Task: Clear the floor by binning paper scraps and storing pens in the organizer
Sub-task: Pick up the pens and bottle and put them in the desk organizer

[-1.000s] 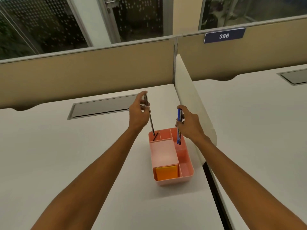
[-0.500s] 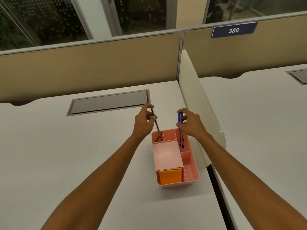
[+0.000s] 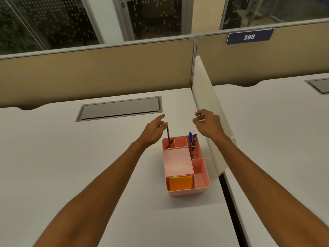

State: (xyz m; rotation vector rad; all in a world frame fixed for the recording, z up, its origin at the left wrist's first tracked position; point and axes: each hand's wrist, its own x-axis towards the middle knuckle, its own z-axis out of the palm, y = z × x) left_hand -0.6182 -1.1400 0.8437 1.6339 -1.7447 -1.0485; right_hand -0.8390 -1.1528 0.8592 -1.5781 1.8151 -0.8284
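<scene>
A pink organizer (image 3: 203, 184) stands on the white desk (image 3: 71, 166) beside the divider. A dark pen (image 3: 168, 136) stands almost upright in its back-left compartment. My left hand (image 3: 153, 132) is just left of that pen, index finger stretched out and thumb tip touching the pen's top. Two blue pens (image 3: 192, 142) lean in the back-right compartment. My right hand (image 3: 208, 125) hovers above and right of them, fingers loosely curled and holding nothing. No floor, bin or paper scraps are in view.
Orange sticky notes (image 3: 180, 183) fill the organizer's front compartment, behind them a pale pink block (image 3: 178, 161). A white divider (image 3: 206, 107) separates this desk from the neighbouring one (image 3: 276, 139). A grey cable hatch (image 3: 121, 108) lies behind, below a beige partition (image 3: 98, 73).
My right hand let go of the blue pens, which now stand in the organizer, and rose to the right. My left hand lowered the dark pen into its compartment and opened its fingers.
</scene>
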